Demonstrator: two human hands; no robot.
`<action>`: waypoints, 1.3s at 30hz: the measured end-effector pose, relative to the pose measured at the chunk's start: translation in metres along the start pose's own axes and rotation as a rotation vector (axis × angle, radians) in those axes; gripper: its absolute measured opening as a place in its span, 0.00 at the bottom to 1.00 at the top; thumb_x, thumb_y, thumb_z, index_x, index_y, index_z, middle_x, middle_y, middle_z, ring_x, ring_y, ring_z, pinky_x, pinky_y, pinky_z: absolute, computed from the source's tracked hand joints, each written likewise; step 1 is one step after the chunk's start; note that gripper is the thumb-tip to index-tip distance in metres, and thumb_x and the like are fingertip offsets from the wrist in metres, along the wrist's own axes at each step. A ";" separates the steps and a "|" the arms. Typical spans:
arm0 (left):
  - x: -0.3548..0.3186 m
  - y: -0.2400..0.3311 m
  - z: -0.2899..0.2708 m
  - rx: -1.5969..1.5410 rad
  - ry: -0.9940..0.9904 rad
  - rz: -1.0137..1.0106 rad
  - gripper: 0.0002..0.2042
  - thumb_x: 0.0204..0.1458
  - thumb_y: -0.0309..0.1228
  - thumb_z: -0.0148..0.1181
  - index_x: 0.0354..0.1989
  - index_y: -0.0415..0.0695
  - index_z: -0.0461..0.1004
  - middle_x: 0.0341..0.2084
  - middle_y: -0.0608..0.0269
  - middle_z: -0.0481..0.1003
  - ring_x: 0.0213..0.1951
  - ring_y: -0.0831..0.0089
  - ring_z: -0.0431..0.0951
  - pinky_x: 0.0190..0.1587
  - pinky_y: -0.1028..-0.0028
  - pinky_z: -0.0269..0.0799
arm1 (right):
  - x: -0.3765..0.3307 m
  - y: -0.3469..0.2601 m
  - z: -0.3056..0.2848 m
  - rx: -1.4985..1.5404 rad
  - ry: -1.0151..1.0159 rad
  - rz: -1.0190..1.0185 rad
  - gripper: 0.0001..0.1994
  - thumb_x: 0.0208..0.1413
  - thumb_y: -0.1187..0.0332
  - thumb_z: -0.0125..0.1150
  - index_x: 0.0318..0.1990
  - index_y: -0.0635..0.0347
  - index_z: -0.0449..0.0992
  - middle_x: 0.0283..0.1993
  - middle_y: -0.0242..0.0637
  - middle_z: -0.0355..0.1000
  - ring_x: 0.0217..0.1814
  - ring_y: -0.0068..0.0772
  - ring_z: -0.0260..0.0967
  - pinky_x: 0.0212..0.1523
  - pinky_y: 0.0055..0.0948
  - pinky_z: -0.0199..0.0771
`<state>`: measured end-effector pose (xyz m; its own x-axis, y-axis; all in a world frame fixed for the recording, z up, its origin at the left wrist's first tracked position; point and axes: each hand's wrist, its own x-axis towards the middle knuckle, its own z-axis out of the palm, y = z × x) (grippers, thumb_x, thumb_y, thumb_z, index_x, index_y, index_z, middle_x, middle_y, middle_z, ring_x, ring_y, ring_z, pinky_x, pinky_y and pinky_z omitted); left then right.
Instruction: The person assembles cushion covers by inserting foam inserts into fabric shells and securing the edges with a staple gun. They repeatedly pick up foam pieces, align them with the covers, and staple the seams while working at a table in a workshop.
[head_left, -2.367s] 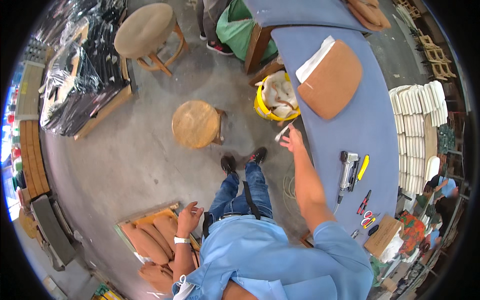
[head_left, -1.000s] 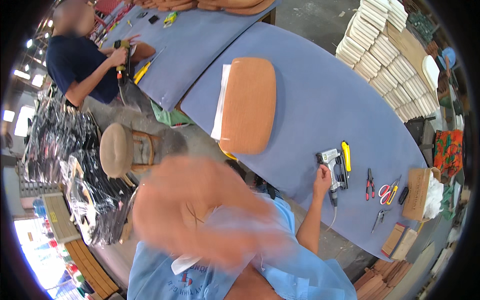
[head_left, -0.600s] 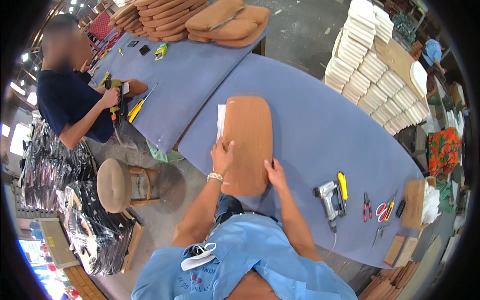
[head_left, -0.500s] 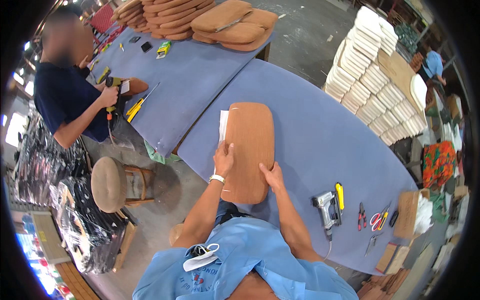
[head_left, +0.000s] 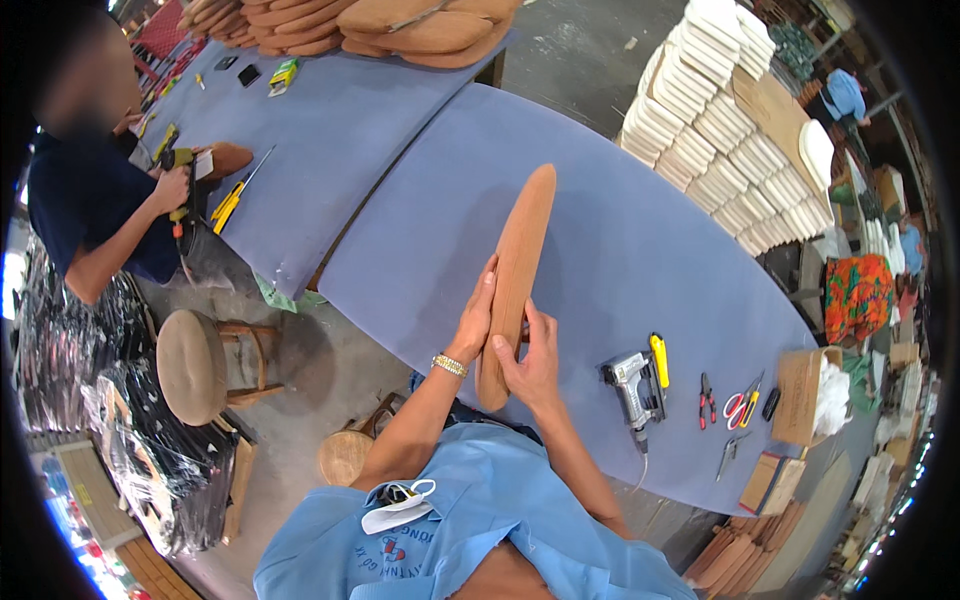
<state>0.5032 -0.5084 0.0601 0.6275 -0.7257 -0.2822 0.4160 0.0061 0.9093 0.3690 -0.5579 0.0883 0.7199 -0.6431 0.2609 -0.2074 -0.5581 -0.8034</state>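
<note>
A brown fabric-covered cushion panel stands turned on its edge above the blue-grey table, its narrow side towards me. My left hand lies along its left face, fingers pointing away from me. Its right side is gripped low down by my right hand, thumb on the near edge. Both hands hold the panel between them. To the right of it lie a grey air staple gun and a yellow utility knife.
Red-handled pliers, scissors and a cardboard box are at the table's right end. Brown cushions are piled at the back. White pads stand stacked beyond. A co-worker holds a power tool at left, behind a stool.
The cushion panel has turned from face-up to edge-on, hiding the white strip along its left side. My right hand has shifted its grip. The whole view has moved slightly.
</note>
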 end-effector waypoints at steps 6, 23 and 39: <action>0.045 0.047 0.009 0.311 -0.140 0.110 0.34 0.73 0.56 0.29 0.80 0.47 0.44 0.81 0.54 0.39 0.81 0.61 0.32 0.80 0.63 0.32 | 0.010 0.001 -0.003 0.115 -0.175 -0.025 0.42 0.67 0.53 0.56 0.78 0.69 0.44 0.81 0.64 0.36 0.83 0.64 0.35 0.79 0.55 0.41; 0.108 0.050 -0.008 0.048 -0.195 0.067 0.31 0.75 0.49 0.33 0.81 0.49 0.42 0.80 0.61 0.42 0.79 0.66 0.42 0.79 0.66 0.41 | 0.239 0.075 0.052 0.352 -0.063 0.066 0.36 0.75 0.49 0.35 0.78 0.70 0.42 0.84 0.58 0.30 0.87 0.58 0.22 0.82 0.49 0.25; -0.060 0.009 -0.033 -0.384 0.044 -0.145 0.33 0.70 0.55 0.44 0.75 0.45 0.58 0.71 0.56 0.65 0.71 0.61 0.65 0.71 0.64 0.63 | -0.002 -0.010 0.043 0.069 -0.227 0.231 0.36 0.74 0.48 0.38 0.79 0.62 0.45 0.83 0.59 0.36 0.86 0.57 0.32 0.81 0.49 0.36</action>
<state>0.4906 -0.4423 0.0749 0.5685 -0.7077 -0.4195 0.7125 0.1685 0.6812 0.3984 -0.5290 0.0725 0.7898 -0.6112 -0.0520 -0.3425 -0.3690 -0.8640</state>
